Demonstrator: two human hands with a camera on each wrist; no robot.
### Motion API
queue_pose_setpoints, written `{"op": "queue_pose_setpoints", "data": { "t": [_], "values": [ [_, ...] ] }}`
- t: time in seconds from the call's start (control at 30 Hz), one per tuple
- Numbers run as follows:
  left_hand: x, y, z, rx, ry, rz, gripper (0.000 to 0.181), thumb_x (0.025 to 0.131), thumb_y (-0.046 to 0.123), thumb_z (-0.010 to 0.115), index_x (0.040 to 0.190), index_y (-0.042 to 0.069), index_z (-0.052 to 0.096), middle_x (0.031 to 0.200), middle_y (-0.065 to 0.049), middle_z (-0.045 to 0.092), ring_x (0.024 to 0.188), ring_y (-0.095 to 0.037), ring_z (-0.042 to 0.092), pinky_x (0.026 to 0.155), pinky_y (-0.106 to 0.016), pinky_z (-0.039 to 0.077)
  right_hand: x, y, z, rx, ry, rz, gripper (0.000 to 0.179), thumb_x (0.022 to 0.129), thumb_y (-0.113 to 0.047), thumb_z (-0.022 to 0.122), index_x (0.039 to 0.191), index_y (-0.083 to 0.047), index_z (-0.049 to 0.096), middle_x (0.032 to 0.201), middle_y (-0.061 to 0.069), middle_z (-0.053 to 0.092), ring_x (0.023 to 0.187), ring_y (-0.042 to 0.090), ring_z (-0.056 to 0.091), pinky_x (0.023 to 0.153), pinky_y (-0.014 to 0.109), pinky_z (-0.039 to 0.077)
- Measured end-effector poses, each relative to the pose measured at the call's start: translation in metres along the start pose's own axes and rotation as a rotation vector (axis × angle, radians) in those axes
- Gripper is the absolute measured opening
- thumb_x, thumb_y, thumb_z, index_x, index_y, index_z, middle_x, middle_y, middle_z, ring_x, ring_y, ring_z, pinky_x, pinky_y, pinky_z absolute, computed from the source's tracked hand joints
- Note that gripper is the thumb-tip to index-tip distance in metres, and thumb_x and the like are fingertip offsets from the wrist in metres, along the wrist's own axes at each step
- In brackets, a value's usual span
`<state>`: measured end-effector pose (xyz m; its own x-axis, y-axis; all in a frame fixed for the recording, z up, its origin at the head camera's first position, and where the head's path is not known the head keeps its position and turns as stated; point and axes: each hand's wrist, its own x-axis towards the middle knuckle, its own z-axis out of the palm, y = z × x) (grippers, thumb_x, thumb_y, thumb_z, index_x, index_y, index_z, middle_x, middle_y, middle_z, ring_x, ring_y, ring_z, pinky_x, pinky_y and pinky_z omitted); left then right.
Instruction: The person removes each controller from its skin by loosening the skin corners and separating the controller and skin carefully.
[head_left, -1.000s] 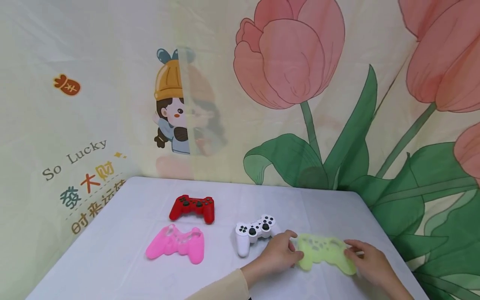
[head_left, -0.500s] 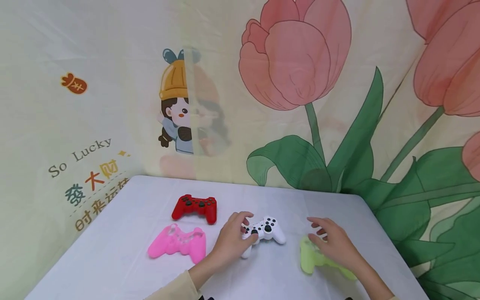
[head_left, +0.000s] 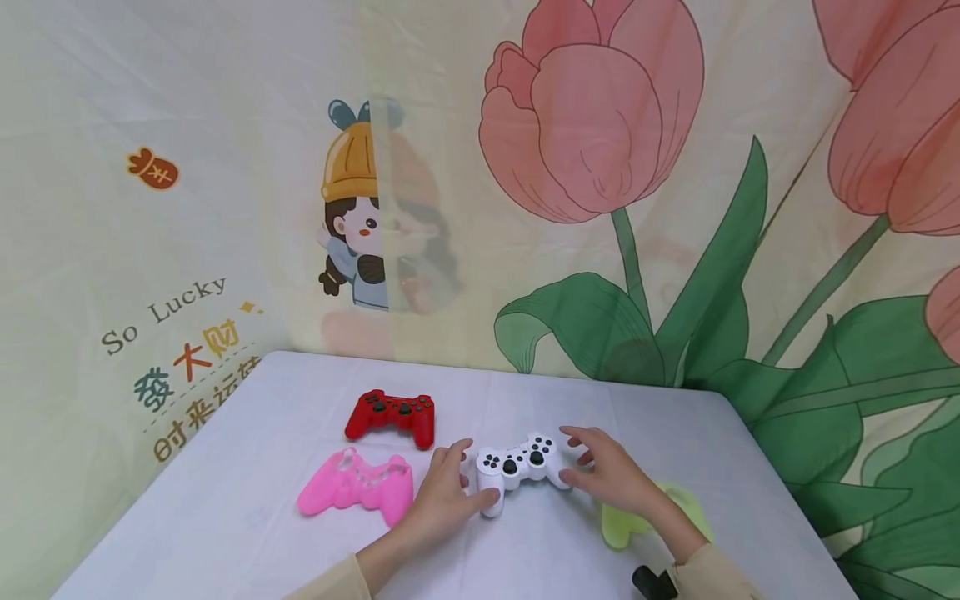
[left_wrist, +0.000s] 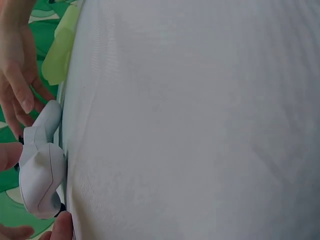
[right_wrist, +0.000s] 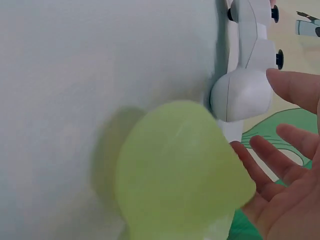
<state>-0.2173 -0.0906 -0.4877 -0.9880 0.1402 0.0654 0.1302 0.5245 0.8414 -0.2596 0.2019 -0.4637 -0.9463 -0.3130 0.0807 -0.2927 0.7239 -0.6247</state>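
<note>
A white game controller (head_left: 522, 463) with black thumbsticks lies on the white table, between both hands in the head view. My left hand (head_left: 444, 493) is at its left side, thumb over the left grip and fingers spread around it. The left wrist view shows the thumb and fingertips right at the controller (left_wrist: 39, 175). On the other side, my right hand (head_left: 611, 471) has loosely bent fingers close to the right grip. A pale green silicone controller cover (head_left: 618, 527) lies under my right forearm, partly hidden; this cover (right_wrist: 175, 165) looms large in the right wrist view.
A red game controller (head_left: 391, 419) lies farther back on the left. In front of it is a pink silicone controller cover (head_left: 358, 483). Behind the white table (head_left: 247, 508) hangs a curtain printed with tulips (head_left: 592, 125).
Both hands have let go of the green cover, which now lies on the table. They have moved left to either side of the white controller.
</note>
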Motion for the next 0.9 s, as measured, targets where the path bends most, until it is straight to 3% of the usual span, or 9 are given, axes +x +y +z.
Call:
{"op": "queue_pose_setpoints", "data": {
  "t": [0.2,0.33,0.57,0.73,0.9],
  "values": [
    [-0.001,0.000,0.008,0.029,-0.001,0.017,0.088,0.084,0.029,0.090,0.154,0.001,0.044,0.129,-0.014,0.053,0.097,-0.020,0.054,0.077,-0.029,0.046,0.015,-0.002,0.012,-0.016,-0.075,-0.025,0.078,0.087,-0.025,0.090,0.154,-0.008,0.052,0.127,0.009,0.063,0.099,0.018,0.063,0.082,0.032,0.055],
    [0.000,0.000,0.015,0.048,0.010,0.043,0.087,0.082,0.026,0.091,0.151,-0.001,0.045,0.123,-0.012,0.053,0.095,-0.018,0.053,0.079,-0.030,0.046,0.020,-0.005,0.019,-0.042,-0.075,-0.012,0.078,0.085,-0.021,0.091,0.153,-0.008,0.054,0.125,0.007,0.064,0.098,0.017,0.060,0.085,0.037,0.055],
    [0.004,0.001,0.027,0.071,0.046,0.041,0.093,0.077,0.020,0.092,0.151,-0.005,0.042,0.131,-0.016,0.050,0.115,-0.027,0.056,0.104,-0.049,0.049,0.023,-0.012,0.026,-0.035,-0.036,0.029,0.075,0.082,-0.011,0.092,0.149,-0.006,0.058,0.131,0.007,0.067,0.111,0.020,0.063,0.099,0.047,0.057],
    [0.009,0.006,0.030,0.072,0.067,0.052,0.089,0.077,0.012,0.091,0.151,-0.006,0.042,0.132,-0.017,0.050,0.120,-0.029,0.057,0.109,-0.052,0.048,0.024,-0.012,0.021,-0.047,-0.010,0.028,0.073,0.081,-0.009,0.092,0.146,-0.006,0.060,0.121,0.004,0.069,0.098,0.015,0.061,0.087,0.038,0.057],
    [0.021,0.017,0.031,0.040,0.053,0.068,0.088,0.080,0.010,0.089,0.153,-0.006,0.043,0.132,-0.016,0.052,0.119,-0.027,0.056,0.108,-0.050,0.049,0.024,-0.007,0.004,-0.012,0.021,0.046,0.071,0.081,-0.008,0.092,0.146,-0.007,0.062,0.117,0.003,0.071,0.092,0.015,0.061,0.079,0.032,0.055]
  ]
}}
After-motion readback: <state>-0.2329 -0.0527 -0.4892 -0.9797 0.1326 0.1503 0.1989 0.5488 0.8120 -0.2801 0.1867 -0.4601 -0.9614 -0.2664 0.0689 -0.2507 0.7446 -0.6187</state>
